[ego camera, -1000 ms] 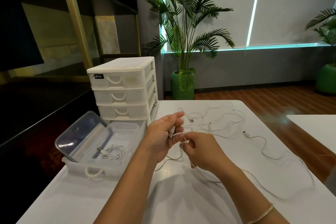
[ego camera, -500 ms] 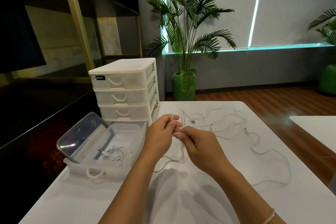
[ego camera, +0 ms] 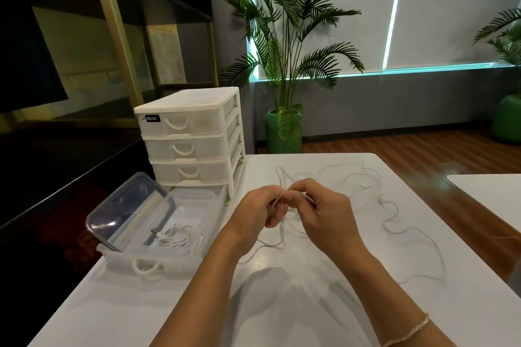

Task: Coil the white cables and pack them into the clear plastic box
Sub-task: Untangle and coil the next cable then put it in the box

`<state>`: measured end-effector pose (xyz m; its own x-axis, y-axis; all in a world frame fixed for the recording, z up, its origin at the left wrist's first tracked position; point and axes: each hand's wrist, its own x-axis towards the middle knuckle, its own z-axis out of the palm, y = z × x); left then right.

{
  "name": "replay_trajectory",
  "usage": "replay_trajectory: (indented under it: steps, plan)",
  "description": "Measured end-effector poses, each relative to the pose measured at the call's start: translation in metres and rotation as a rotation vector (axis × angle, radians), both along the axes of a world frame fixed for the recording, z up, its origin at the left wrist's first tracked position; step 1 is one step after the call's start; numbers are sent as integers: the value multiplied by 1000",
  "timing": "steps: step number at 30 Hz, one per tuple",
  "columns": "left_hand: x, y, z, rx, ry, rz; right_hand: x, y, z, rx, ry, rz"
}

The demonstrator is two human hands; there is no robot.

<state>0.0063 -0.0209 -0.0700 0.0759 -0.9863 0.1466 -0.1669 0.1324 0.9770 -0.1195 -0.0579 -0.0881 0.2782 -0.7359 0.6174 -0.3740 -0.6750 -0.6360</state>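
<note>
White drawer unit (ego camera: pixel 194 144), label "abox" (ego camera: pixel 151 118)

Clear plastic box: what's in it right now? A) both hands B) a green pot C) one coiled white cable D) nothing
C: one coiled white cable lies on the floor of the clear plastic box, while the left hand and right hand grip another white cable over the table, outside the box.

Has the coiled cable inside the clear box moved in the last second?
No. The coiled cable lies at the same spot in the clear box, beside the leaning lid.
</note>
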Motion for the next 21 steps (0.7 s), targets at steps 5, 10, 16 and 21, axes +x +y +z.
replay_trajectory:
  steps: [5,10,16,21]
  plan:
    - [-2,1,2,57,181,-35,1,2,1,28,-21,-19]
    - [-6,0,2,74,524,-120,3,3,-1,32,-58,-11]
    - [-7,-3,1,79,885,-188,3,5,-1,42,-40,5]
    - [-7,-3,3,34,1127,-210,6,6,-1,35,43,-8]
